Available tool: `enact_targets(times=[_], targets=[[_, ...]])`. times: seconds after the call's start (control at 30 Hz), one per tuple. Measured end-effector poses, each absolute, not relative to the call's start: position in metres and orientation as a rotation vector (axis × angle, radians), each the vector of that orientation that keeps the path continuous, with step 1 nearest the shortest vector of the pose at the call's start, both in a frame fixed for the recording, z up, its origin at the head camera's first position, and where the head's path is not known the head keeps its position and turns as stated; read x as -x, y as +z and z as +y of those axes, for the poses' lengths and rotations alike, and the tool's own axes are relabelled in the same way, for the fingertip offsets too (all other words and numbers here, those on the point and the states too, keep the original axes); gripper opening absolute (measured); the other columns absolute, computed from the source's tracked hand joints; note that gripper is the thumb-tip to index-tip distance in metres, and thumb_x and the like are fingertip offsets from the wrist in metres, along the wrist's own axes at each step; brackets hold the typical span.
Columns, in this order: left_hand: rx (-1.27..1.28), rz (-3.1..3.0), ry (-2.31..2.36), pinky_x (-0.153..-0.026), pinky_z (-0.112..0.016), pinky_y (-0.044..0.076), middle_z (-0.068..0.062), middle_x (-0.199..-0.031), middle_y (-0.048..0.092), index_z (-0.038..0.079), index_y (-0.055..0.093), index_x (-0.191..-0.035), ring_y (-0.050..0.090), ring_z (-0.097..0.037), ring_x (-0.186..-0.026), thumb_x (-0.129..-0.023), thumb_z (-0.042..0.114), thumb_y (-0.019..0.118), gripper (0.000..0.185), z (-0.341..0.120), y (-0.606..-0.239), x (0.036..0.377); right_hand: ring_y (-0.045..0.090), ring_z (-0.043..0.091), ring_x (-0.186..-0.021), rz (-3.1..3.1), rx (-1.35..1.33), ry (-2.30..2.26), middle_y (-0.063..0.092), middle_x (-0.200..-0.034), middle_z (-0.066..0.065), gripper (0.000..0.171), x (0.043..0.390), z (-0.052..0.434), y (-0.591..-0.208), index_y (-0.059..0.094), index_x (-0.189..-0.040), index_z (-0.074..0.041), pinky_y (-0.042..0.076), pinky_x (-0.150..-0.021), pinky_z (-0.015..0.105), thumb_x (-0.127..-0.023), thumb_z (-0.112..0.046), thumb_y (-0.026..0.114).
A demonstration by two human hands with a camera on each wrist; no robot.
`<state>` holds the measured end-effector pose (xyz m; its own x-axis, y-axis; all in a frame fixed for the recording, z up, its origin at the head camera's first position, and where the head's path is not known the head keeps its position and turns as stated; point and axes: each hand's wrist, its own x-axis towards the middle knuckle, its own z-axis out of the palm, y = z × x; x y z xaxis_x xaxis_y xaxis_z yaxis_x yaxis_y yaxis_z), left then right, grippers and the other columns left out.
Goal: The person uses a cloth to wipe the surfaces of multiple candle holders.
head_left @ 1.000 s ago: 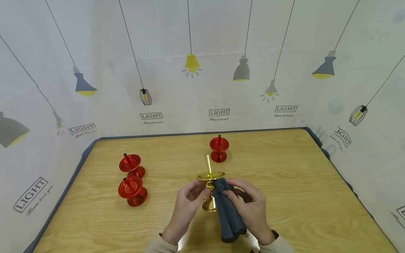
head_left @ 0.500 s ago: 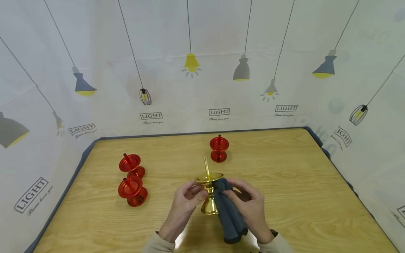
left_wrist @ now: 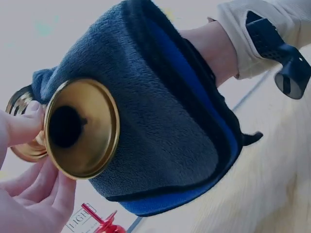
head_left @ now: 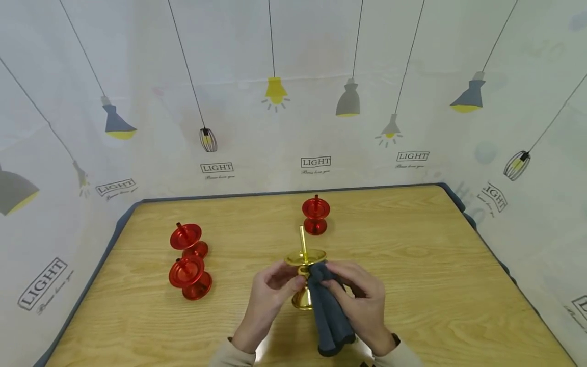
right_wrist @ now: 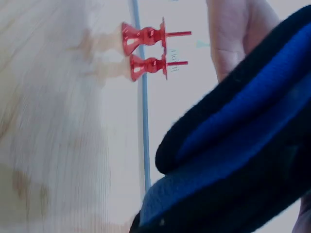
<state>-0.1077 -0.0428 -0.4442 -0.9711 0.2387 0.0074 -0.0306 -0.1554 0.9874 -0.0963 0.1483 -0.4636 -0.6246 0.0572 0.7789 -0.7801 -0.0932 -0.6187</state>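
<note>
On the wooden table (head_left: 412, 265), near the middle, the gold candlestick (head_left: 303, 278) is getting its stem wiped, I'd say. The dark blue-grey cloth (head_left: 331, 316) hangs from the right hand (head_left: 362, 300), whose fingers curl round it against the stem. The left hand (head_left: 270, 295) pinches the stem just under the dish. Next move probably calls for turning the stick so the cloth reaches the rest. Three red candlesticks (head_left: 185, 260) wait farther off. The cloth hides the stem's right side, and the right wrist view is mostly blurry cloth.
</note>
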Motion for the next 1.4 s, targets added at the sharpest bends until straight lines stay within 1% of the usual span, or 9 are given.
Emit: enact_targets(times=[0.07,0.23,0.47,0.6,0.7,0.87,1.07,1.23,1.4], targets=[[-0.260,1.839,2.280,-0.084,-0.025,0.056,-0.009,-0.109,0.072,-0.004,0.066,-0.122,0.069,-0.012,-0.097,-0.092,0.013,0.076,0.035,-0.044,-0.445,0.107,0.072,0.016,-0.105,-1.580,-0.773,1.828,0.074,-0.116,0.010,0.034,0.095,0.149,-0.464,0.068,-0.113,0.014,0.060,-0.083,0.026,-0.080,0.024,0.069],[-0.291,1.646,2.342,-0.084,-0.022,0.052,0.004,-0.102,0.068,0.007,0.069,-0.111,0.063,-0.008,-0.093,-0.097,0.010,0.068,0.015,-0.043,-0.449,0.106,0.071,0.011,-0.105,-1.627,-0.609,1.971,0.075,-0.113,0.000,0.030,0.093,0.150,-0.464,0.067,-0.112,0.016,0.060,-0.085,0.028,-0.082,0.021,0.069],[-0.210,1.937,2.185,-0.084,-0.026,0.055,-0.007,-0.110,0.074,-0.003,0.070,-0.120,0.068,-0.013,-0.098,-0.092,0.018,0.077,0.036,-0.037,-0.447,0.106,0.072,0.014,-0.103,-1.648,-0.578,1.891,0.075,-0.111,0.004,0.033,0.091,0.149,-0.465,0.070,-0.110,0.013,0.060,-0.083,0.026,-0.079,0.023,0.071],[-0.193,1.793,2.243,-0.085,-0.024,0.054,-0.004,-0.109,0.072,-0.006,0.063,-0.129,0.067,-0.012,-0.100,-0.095,0.017,0.073,0.042,-0.039,-0.451,0.107,0.072,0.017,-0.105,-1.617,-0.677,1.850,0.074,-0.113,0.010,0.035,0.091,0.147,-0.463,0.070,-0.111,0.013,0.060,-0.083,0.027,-0.078,0.025,0.070],[-0.240,1.609,2.311,-0.086,-0.023,0.052,0.001,-0.111,0.069,-0.004,0.059,-0.132,0.064,-0.010,-0.102,-0.100,0.015,0.066,0.038,-0.042,-0.455,0.108,0.072,0.016,-0.105,-1.630,-0.658,1.880,0.074,-0.114,0.008,0.034,0.091,0.147,-0.462,0.070,-0.111,0.012,0.060,-0.083,0.027,-0.079,0.024,0.071],[-0.290,1.603,2.317,-0.087,-0.023,0.051,0.003,-0.110,0.068,-0.002,0.063,-0.123,0.061,-0.010,-0.101,-0.102,0.013,0.061,0.026,-0.042,-0.458,0.107,0.072,0.014,-0.105,-1.681,-0.583,1.941,0.075,-0.114,0.003,0.031,0.091,0.150,-0.464,0.069,-0.110,0.013,0.060,-0.084,0.029,-0.080,0.022,0.070],[-0.251,1.875,2.225,-0.081,-0.024,0.052,0.004,-0.103,0.069,-0.008,0.066,-0.120,0.064,-0.012,-0.096,-0.095,0.017,0.072,0.036,-0.036,-0.455,0.105,0.072,0.015,-0.104,-1.697,-0.615,1.856,0.074,-0.112,0.008,0.037,0.088,0.149,-0.465,0.071,-0.111,0.010,0.060,-0.081,0.026,-0.077,0.025,0.071],[-0.208,1.733,2.278,-0.083,-0.024,0.052,0.002,-0.107,0.071,-0.006,0.063,-0.126,0.064,-0.011,-0.098,-0.098,0.016,0.068,0.036,-0.036,-0.457,0.104,0.072,0.017,-0.106,-1.690,-0.713,1.753,0.074,-0.112,0.014,0.041,0.084,0.144,-0.461,0.071,-0.113,0.009,0.060,-0.083,0.026,-0.075,0.025,0.073],[-0.288,1.637,2.333,-0.087,-0.023,0.052,0.003,-0.112,0.070,0.000,0.060,-0.129,0.065,-0.010,-0.102,-0.098,0.016,0.068,0.036,-0.039,-0.460,0.103,0.072,0.014,-0.105,-1.693,-0.653,1.833,0.074,-0.114,0.006,0.037,0.085,0.146,-0.460,0.070,-0.112,0.011,0.060,-0.083,0.025,-0.078,0.025,0.070]])
